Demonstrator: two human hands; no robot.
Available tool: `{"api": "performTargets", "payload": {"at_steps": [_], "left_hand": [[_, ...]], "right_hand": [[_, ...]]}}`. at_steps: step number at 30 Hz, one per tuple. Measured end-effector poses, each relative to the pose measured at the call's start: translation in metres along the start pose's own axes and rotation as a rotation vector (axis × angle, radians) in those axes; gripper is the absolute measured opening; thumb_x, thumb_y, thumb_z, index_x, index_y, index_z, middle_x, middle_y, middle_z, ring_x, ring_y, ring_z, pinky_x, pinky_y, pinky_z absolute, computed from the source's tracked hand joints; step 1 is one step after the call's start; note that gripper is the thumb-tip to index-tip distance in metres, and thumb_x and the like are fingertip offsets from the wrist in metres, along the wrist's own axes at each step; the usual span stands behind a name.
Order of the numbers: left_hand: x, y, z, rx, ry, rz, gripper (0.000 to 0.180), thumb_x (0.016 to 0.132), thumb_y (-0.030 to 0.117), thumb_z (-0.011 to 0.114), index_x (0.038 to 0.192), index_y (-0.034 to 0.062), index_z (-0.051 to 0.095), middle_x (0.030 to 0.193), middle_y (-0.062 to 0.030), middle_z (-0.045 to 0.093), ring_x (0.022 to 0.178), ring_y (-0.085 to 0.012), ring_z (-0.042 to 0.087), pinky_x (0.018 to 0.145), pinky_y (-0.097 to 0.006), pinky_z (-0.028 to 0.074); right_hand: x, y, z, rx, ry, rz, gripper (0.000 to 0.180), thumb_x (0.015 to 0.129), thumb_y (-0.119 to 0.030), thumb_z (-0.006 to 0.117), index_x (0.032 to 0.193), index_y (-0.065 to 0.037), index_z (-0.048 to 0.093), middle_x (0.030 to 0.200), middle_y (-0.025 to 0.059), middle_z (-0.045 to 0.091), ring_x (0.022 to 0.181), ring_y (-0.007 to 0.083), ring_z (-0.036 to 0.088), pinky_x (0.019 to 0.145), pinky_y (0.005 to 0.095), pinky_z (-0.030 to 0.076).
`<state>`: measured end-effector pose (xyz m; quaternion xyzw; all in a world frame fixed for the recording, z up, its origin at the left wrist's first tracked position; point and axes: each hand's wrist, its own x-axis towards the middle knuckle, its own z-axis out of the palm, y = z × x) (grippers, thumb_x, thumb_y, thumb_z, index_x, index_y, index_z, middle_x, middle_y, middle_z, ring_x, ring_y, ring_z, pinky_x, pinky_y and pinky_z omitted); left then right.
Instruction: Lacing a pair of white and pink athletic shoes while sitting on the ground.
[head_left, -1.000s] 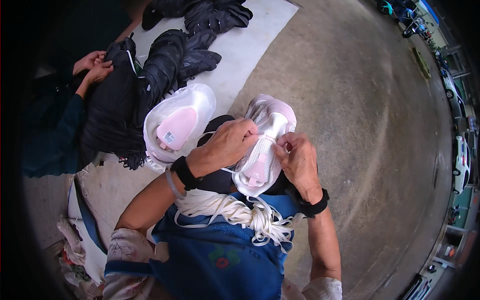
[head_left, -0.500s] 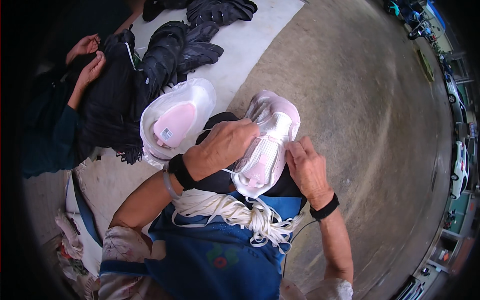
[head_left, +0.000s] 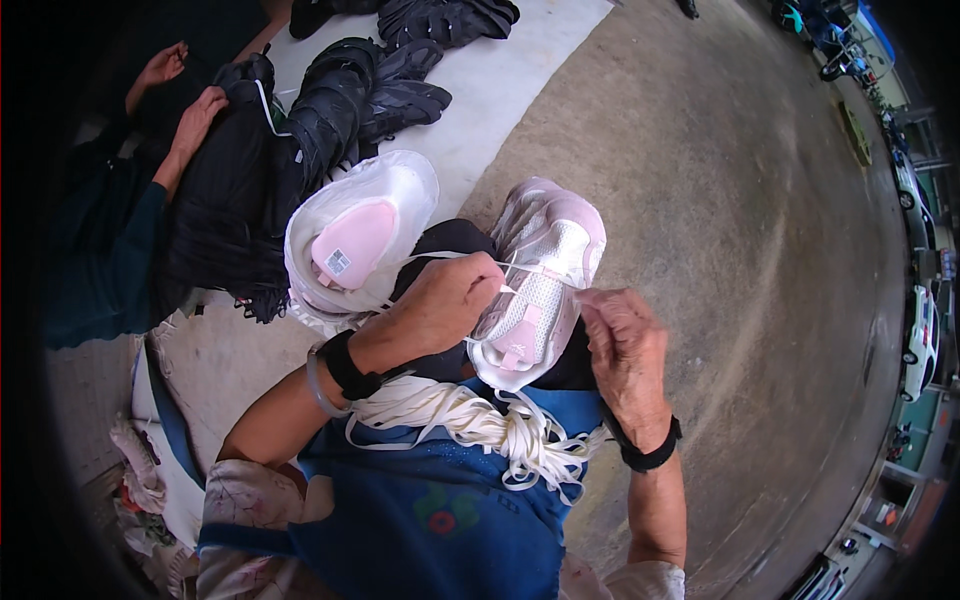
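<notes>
A pink and white mesh sneaker upper lies across my lap with its toe pointing away. My left hand is closed in a pinch on a white shoelace, just left of the eyelets. The lace runs across the upper toward my right hand, whose thumb and forefinger pinch it at the right eyelet edge. A second white upper with a pink insole-shaped panel rests beyond my left wrist, its opening facing up. On my blue apron lies a thick bundle of white laces.
Black shoe uppers are piled on a pale sheet ahead on the left. Beside them a co-worker's hands hover over dark material. Concrete floor stretches right, toward parked cars and motorbikes.
My left hand has drawn back slightly left and down, baring the lace across the upper. The right hand has shifted a little right and turned. The co-worker's hands have moved apart.
</notes>
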<state>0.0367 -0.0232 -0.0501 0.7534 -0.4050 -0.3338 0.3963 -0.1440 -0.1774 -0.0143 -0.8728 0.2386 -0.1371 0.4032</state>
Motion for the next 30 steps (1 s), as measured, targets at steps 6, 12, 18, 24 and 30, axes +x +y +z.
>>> {"api": "performTargets", "payload": {"at_steps": [6,12,18,24,30], "left_hand": [[0.008,-0.006,0.003,-0.02,0.06,0.023,0.021,0.091,0.018,0.058,0.095,-0.0007,0.066,0.087,-0.022,0.067,0.086,-0.0379,0.066,0.076,-0.041,0.052],[0.014,-0.004,-0.001,-0.028,0.002,-0.076,0.024,0.092,0.02,0.061,0.1,-0.0018,0.068,0.091,-0.0176,0.07,0.084,-0.0262,0.068,0.077,-0.034,0.052],[0.025,-0.003,0.006,0.097,0.166,-0.014,0.024,0.092,0.019,0.059,0.099,-0.0019,0.068,0.088,-0.018,0.07,0.082,-0.0267,0.069,0.076,-0.035,0.052],[0.03,-0.004,0.012,0.098,0.209,0.163,0.02,0.092,0.016,0.059,0.098,-0.0017,0.066,0.086,-0.0189,0.068,0.079,-0.0323,0.067,0.074,-0.039,0.051],[0.032,-0.008,0.011,0.119,0.181,0.17,0.018,0.092,0.015,0.06,0.099,-0.0002,0.066,0.091,-0.0209,0.067,0.085,-0.0309,0.067,0.077,-0.039,0.051]], "right_hand": [[0.013,-0.022,0.033,-0.202,0.005,-0.114,0.02,0.081,0.003,0.062,0.102,0.0,0.063,0.093,0.0195,0.062,0.074,0.0386,0.065,0.065,0.044,0.053],[0.02,-0.009,0.024,-0.203,0.079,-0.173,0.016,0.083,-0.001,0.065,0.099,-0.001,0.064,0.09,0.0191,0.063,0.072,0.0391,0.065,0.061,0.0428,0.052],[0.022,-0.003,0.027,-0.172,0.109,-0.097,0.009,0.085,-0.001,0.067,0.094,0.002,0.068,0.084,0.0182,0.065,0.068,0.0313,0.066,0.062,0.036,0.052],[0.024,0.016,0.015,0.092,0.062,0.077,0.01,0.087,-0.001,0.065,0.097,0.003,0.067,0.082,0.0162,0.064,0.064,0.025,0.065,0.059,0.0336,0.052],[0.005,0.017,0.012,0.152,0.07,0.186,0.01,0.093,-0.003,0.061,0.098,0.003,0.067,0.08,0.0098,0.066,0.064,0.0146,0.067,0.057,0.0271,0.053]]}}
